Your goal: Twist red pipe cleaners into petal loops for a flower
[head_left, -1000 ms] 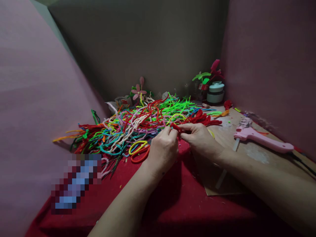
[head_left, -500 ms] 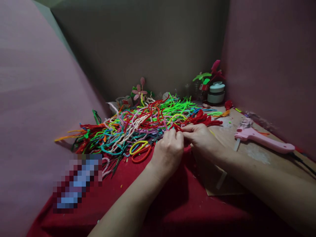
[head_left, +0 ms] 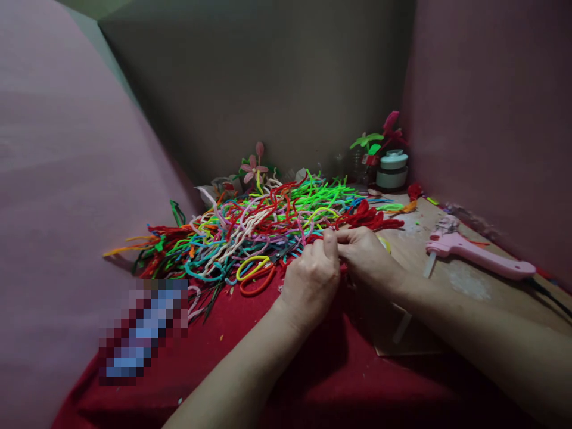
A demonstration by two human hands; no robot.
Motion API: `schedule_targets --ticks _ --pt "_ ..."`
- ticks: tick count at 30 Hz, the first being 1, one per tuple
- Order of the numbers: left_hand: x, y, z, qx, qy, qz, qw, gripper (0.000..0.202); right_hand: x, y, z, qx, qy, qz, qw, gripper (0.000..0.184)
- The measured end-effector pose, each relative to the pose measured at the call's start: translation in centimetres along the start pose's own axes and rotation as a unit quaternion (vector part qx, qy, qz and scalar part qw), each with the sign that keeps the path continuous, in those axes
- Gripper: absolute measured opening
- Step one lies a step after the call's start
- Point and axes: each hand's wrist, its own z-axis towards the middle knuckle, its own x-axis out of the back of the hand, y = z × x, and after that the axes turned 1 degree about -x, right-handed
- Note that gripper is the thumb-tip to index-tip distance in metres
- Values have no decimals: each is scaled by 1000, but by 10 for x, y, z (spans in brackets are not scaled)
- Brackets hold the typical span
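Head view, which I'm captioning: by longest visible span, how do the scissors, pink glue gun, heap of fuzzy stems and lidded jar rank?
1. Heap of fuzzy stems
2. Pink glue gun
3. Scissors
4. Lidded jar; it stands farther back, so its true size against the scissors is unsure.

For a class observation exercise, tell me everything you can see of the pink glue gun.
The pink glue gun lies on its side on a tan board, right of and apart from the right hand. Its body looks like smooth plastic; the handle points right, a black cord leaving its end. The other end looks greyish and messy. A pale, translucent stick juts nearward, seeming to pass behind the right forearm. Whether it is on cannot be told.
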Motion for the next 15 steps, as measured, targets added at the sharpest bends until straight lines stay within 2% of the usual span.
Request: schedule_targets --ticks 2,5,7,8,9,10,12,13,14,15 --pt "-3 -2 -1 -16 -13 -42 999 35 1 -1 0 -29 10 22 999 18" --pt "-9 -6 1 -13 -6 -163 987 39 1 -3 2 -71 28 87 993 14" --pt "-10 -10 5 46 23 -279 959 38 2 -3 5 -81 43 113 989 10" --pt "-10 -12 7 95 36 -350 931 37 3 -3 6 -85 49 119 988 9" --pt "-9 -13 10 151 43 -428 890 37 4 -3 7 -88 54 125 987 9" --pt "-8 -15 12 208 44 -507 835 38 4 -2 7 -89 53 130 986 9" --pt "-5 -18 17 308 34 -641 702 43 4 -2 8 -86 49 138 985 10" --pt "-4 -19 19 339 16 -690 640 44 4 -2 7 -85 46 140 985 10" --pt "-3 -19 20 355 -7 -726 589 43 3 -3 7 -86 42 143 985 11" --pt "-3 -20 21 359 -34 -752 551 41 3 -3 6 -88 35 151 984 11"
